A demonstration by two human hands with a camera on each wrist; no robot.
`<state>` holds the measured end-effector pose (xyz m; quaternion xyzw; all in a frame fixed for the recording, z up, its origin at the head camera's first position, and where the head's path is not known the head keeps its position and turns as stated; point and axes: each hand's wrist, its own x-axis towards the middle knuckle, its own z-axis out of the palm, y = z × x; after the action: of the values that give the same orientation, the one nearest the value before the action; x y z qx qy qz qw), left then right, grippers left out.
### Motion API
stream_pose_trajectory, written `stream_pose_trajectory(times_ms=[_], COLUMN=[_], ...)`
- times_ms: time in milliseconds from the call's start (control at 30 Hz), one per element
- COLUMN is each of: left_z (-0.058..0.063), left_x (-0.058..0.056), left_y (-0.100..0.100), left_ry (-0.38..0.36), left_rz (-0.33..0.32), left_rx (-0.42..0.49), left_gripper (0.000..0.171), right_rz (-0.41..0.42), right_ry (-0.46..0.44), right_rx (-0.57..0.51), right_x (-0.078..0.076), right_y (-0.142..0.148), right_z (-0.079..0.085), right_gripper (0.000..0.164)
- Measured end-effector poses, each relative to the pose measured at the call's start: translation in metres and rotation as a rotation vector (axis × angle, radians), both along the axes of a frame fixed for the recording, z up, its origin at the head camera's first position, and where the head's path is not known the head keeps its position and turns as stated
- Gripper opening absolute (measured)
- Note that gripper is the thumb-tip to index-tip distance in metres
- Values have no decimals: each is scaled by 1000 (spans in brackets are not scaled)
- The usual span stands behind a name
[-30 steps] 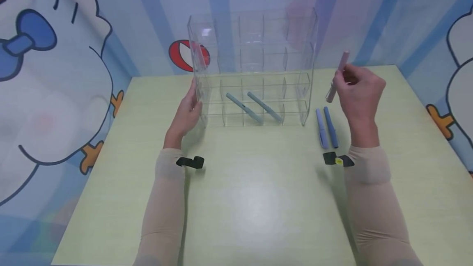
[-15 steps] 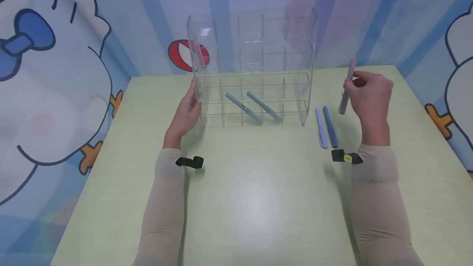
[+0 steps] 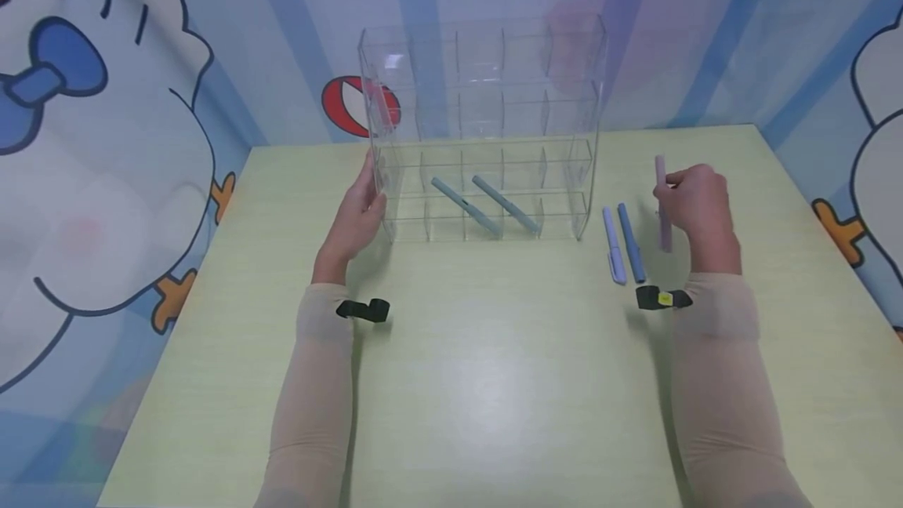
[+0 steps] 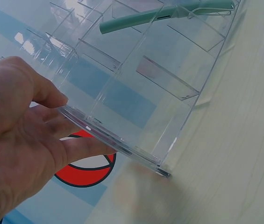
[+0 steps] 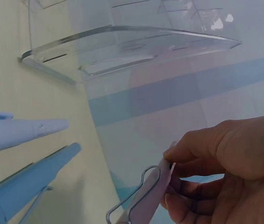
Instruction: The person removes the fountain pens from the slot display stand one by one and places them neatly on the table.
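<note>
A clear acrylic organizer with tiered compartments stands at the back of the table. My left hand grips its left side panel, thumb on one face and fingers on the other in the left wrist view. Two green pens lean slantwise in its lower tiers, a left one and a right one. Right of the organizer, my right hand pinches a pink pen with a wire clip, held nearly upright close over the table. Beside it lie a lavender pen and a blue pen.
The pale wooden table meets a cartoon-printed wall right behind the organizer. More printed wall rises along the left and right sides. Each sleeve carries a black wrist strap, such as the left strap.
My right hand has moved rightward and then down toward the table with the pink pen, which now stands straighter. My left hand and the organizer have stayed in place.
</note>
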<state>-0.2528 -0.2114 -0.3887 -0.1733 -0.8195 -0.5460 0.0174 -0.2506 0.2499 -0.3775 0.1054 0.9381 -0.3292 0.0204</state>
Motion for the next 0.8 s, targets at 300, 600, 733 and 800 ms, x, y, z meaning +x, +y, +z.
stream_pose_trajectory(times_ms=[300,600,733,800], left_z=[-3,-1,-2,-2], left_x=[-2,-2,-2,-2], left_y=[-1,0,0,0], left_ry=[-23,-44,-45,-47], left_rz=[8,23,31,30], left_rx=[7,-17,-21,-14], left_gripper=[73,72,72,72], right_rz=[66,104,103,99], right_ry=[-158,-202,-187,-179], right_rx=[69,93,85,77], right_x=[-7,-6,-7,-8], right_y=[8,12,15,16], right_z=[-15,-25,-29,-31], right_gripper=[45,38,32,30])
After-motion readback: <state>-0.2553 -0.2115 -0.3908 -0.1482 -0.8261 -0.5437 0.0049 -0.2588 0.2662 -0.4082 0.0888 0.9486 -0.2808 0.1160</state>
